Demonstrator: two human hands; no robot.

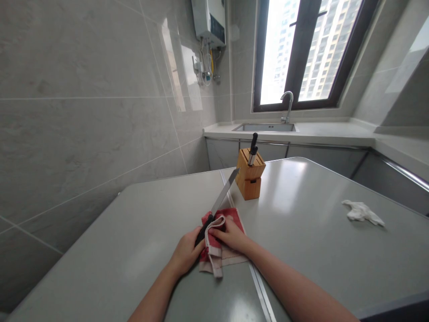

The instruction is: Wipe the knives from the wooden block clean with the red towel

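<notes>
My left hand [186,251] is closed round the black handle of a kitchen knife [224,193], whose long blade points up and away toward the knife block. In my right hand [231,235] is a fold of a red and white cloth [236,219], pinched beside the knife handle. The rest of the cloth lies spread on the table under both hands. Just beyond the blade tip stands a wooden knife block [252,188], with black-handled knives [254,147] in its top slots.
A crumpled white tissue or cloth [362,212] lies on the right of the grey table [301,250]. A metal strip [261,290] runs across the tabletop. Behind are a counter with a sink [268,128] and a faucet [287,106], below a window.
</notes>
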